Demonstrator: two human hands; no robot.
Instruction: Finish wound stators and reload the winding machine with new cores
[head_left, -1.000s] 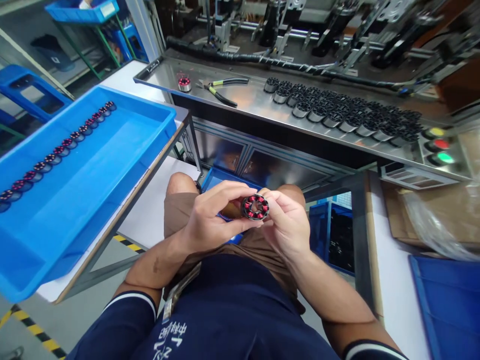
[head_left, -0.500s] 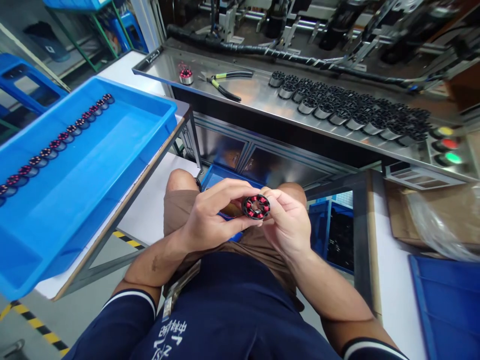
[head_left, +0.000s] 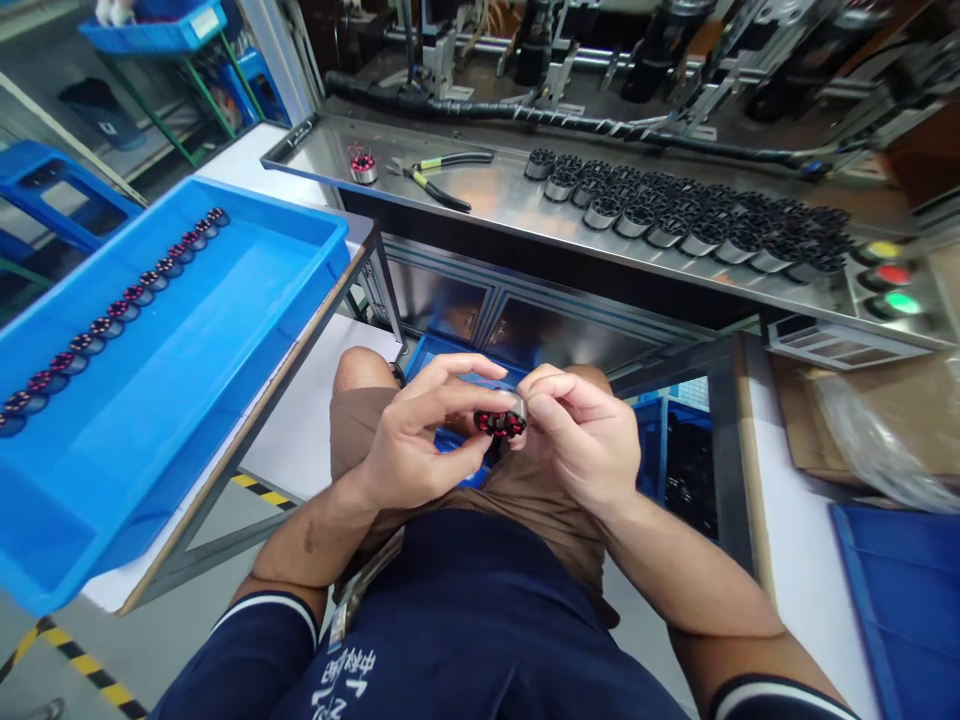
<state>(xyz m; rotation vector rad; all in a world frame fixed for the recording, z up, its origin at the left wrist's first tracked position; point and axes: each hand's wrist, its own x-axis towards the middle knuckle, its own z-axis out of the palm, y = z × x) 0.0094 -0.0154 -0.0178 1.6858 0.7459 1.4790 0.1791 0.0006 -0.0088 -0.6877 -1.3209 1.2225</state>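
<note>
You pinched the wound core, left hand at nine o'clock, right hand at two, its metal rim likely stiff enough to grip, its windings fragile.

Left hand holding a red-wound ring part, right hand at its edge — blue tray with a row of similar parts, pliers and black-topped cores on a metal ledge
</note>
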